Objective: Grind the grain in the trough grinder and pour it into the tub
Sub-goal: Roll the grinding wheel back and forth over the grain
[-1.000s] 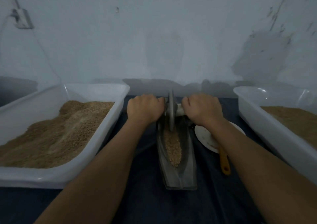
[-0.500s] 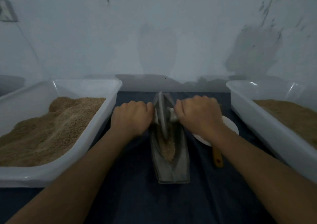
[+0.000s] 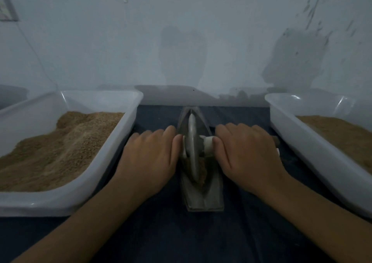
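A narrow metal trough grinder point(image 3: 203, 198) lies lengthwise on the dark cloth in the middle. Its grey wheel point(image 3: 191, 148) stands upright in the trough on a pale axle handle point(image 3: 207, 144). Brown grain point(image 3: 201, 172) lies in the trough around the wheel's lower edge. My left hand point(image 3: 150, 160) grips the left end of the axle, which it hides. My right hand point(image 3: 245, 156) grips the right end. A white tub point(image 3: 314, 154) with fine brown meal stands at the right.
A second white tub point(image 3: 100, 162) heaped with coarse brown grain stands at the left. A pale wall rises right behind the table. Dark cloth point(image 3: 181, 238) covers the table in front of the trough.
Both hands have drawn the wheel back along the trough toward me, from its far end to about the middle. The plate and yellow-handled tool beside my right hand are now hidden.
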A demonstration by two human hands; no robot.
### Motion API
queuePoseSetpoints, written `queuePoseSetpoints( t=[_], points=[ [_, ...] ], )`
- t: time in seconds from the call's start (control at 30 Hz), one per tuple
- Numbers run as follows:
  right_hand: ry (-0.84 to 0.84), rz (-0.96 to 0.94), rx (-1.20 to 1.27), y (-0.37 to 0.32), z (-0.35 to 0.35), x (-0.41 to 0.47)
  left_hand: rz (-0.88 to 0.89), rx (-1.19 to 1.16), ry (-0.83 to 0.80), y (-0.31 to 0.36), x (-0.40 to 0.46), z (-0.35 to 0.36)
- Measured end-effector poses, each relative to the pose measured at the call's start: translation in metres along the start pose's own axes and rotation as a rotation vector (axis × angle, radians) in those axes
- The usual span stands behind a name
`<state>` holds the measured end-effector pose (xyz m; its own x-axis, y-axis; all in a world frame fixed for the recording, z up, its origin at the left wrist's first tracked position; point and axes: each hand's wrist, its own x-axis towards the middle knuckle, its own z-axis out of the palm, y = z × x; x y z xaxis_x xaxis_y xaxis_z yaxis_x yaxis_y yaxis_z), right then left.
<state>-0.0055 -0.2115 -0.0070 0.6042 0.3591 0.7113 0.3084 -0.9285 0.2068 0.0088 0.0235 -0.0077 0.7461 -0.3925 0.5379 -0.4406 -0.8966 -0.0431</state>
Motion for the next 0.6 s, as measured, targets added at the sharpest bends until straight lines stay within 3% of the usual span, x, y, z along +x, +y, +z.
queuePoseSetpoints(
  t=[0.07, 0.17, 0.37, 0.47, 0.53, 0.6],
  points=[
    [0.006, -0.018, -0.001, -0.001, -0.001, 0.005, 0.043, -0.016, -0.017, -0.003, -0.003, 0.001],
    [-0.115, 0.060, -0.021, 0.005, 0.019, 0.033, 0.038, 0.203, -0.070, -0.008, 0.026, 0.017],
    [-0.444, 0.232, 0.048, 0.040, 0.073, 0.112, -0.220, 0.110, -0.306, -0.036, 0.112, 0.052],
    [-0.396, 0.155, -0.034, 0.036, 0.063, 0.099, -0.180, 0.180, -0.187, -0.025, 0.095, 0.045],
    [-0.292, 0.023, -0.109, 0.020, 0.044, 0.070, -0.094, 0.173, -0.125, -0.018, 0.065, 0.031],
    [-0.157, 0.011, -0.059, 0.005, 0.021, 0.039, 0.035, 0.152, -0.100, -0.012, 0.032, 0.016]
  ],
)
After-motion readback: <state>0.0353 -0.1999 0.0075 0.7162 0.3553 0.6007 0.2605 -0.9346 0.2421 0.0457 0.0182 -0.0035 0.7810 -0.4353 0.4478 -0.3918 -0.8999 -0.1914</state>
